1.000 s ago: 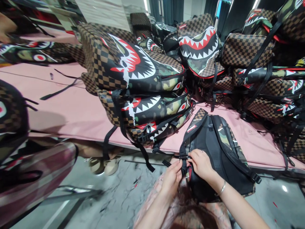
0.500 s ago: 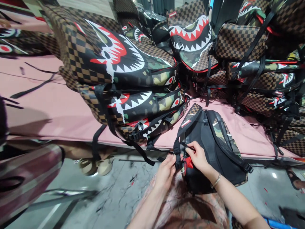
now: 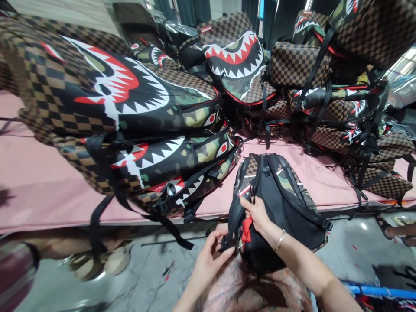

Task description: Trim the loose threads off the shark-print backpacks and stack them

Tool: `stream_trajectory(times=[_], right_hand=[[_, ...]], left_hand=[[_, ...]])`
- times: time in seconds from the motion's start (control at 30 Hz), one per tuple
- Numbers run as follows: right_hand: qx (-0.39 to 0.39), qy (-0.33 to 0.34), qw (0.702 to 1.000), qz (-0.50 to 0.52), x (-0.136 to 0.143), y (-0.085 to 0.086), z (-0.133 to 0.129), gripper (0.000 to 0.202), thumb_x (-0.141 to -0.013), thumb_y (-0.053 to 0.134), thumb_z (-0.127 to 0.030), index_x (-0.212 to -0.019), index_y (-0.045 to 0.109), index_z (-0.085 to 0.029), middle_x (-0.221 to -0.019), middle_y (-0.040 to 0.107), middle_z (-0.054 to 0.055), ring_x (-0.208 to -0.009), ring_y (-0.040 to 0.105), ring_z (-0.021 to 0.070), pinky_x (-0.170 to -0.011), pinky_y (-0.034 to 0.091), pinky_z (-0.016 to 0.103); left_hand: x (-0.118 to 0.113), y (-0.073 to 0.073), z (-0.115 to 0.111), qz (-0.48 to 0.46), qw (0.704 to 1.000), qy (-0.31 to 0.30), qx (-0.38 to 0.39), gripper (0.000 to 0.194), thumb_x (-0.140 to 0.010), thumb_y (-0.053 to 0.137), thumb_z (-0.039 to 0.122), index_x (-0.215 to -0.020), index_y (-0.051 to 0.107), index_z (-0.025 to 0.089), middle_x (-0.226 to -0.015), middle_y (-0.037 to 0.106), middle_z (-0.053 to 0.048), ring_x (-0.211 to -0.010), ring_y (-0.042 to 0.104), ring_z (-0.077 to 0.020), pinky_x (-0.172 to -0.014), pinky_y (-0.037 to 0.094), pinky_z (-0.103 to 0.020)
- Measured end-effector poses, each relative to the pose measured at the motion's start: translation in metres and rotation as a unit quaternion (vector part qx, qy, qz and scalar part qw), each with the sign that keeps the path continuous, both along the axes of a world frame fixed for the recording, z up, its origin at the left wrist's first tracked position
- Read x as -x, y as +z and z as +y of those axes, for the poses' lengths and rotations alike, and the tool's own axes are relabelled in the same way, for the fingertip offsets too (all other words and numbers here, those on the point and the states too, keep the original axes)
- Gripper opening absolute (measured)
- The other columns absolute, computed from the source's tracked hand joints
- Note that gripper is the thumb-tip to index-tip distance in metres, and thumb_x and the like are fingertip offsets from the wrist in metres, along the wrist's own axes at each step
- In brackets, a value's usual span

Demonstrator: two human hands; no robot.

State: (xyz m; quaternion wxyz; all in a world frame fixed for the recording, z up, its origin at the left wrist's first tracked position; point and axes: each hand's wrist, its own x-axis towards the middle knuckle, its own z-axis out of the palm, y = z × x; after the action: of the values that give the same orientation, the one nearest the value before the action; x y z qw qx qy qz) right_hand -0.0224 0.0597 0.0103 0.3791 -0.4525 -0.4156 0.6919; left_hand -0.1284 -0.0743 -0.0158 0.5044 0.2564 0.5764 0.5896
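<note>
A black-backed backpack (image 3: 269, 208) with checkered and camouflage sides leans upright against the pink table's edge, over my lap. Along its left side, the fingers of my left hand (image 3: 216, 249) are closed on a black strap (image 3: 231, 232) low down. My right hand (image 3: 258, 214) is closed in a fist near the left shoulder strap, beside a red-and-white label (image 3: 244, 191). A small dark two-pronged tool (image 3: 252, 194), which looks like thread snips, sticks up from this fist. Below the fist hangs a piece of red cloth (image 3: 247, 229); what it is fixed to is hidden.
Stacked shark-mouth backpacks (image 3: 146, 99) rise on the pink table (image 3: 195, 212) at left, straps hanging over its edge. More backpacks (image 3: 328, 104) are piled behind and at right. A person's shoes (image 3: 97, 262) show under the table. A blue bar (image 3: 380, 291) lies at lower right.
My view has shifted to the right. My right hand has turned upright, and the tool's prongs now point up. My left hand has moved lower along the backpack's side.
</note>
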Motion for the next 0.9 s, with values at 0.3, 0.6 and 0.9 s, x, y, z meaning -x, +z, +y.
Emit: stream_trajectory(times=[0.3,0.6,0.9], right_hand=[[-0.078,0.165,0.973,-0.141,-0.028,-0.033,-0.027,0.036,-0.069,0.063,-0.048,-0.059,0.048,-0.016,-0.045,0.042,-0.007,-0.04,0.034,0.0058,-0.039,0.026,0.018],[-0.463,0.098,0.797,-0.375,-0.067,-0.011,0.03,0.013,-0.082,0.052,-0.018,-0.095,0.057,-0.019,-0.086,0.061,0.005,-0.082,0.056,0.0184,-0.076,0.043,0.032],[-0.591,0.241,0.726,-0.257,-0.048,-0.003,0.078,0.014,-0.082,0.057,-0.018,-0.097,0.06,-0.017,-0.091,0.061,0.006,-0.089,0.054,0.0185,-0.083,0.043,0.034]], left_hand=[[0.002,0.017,0.071,-0.107,0.991,-0.052,0.059,0.026,-0.058,0.076,0.032,-0.074,0.068,0.013,-0.066,0.068,-0.005,-0.058,0.06,-0.0164,-0.053,0.045,-0.021],[0.008,0.008,0.067,-0.148,0.987,-0.052,0.045,0.034,-0.06,0.075,0.03,-0.088,0.068,0.012,-0.073,0.071,-0.008,-0.06,0.064,-0.0165,-0.059,0.049,-0.023],[0.017,0.011,0.069,-0.156,0.988,-0.012,0.012,0.039,-0.061,0.075,0.029,-0.095,0.066,0.013,-0.066,0.07,-0.007,-0.052,0.062,-0.0144,-0.053,0.048,-0.021]])
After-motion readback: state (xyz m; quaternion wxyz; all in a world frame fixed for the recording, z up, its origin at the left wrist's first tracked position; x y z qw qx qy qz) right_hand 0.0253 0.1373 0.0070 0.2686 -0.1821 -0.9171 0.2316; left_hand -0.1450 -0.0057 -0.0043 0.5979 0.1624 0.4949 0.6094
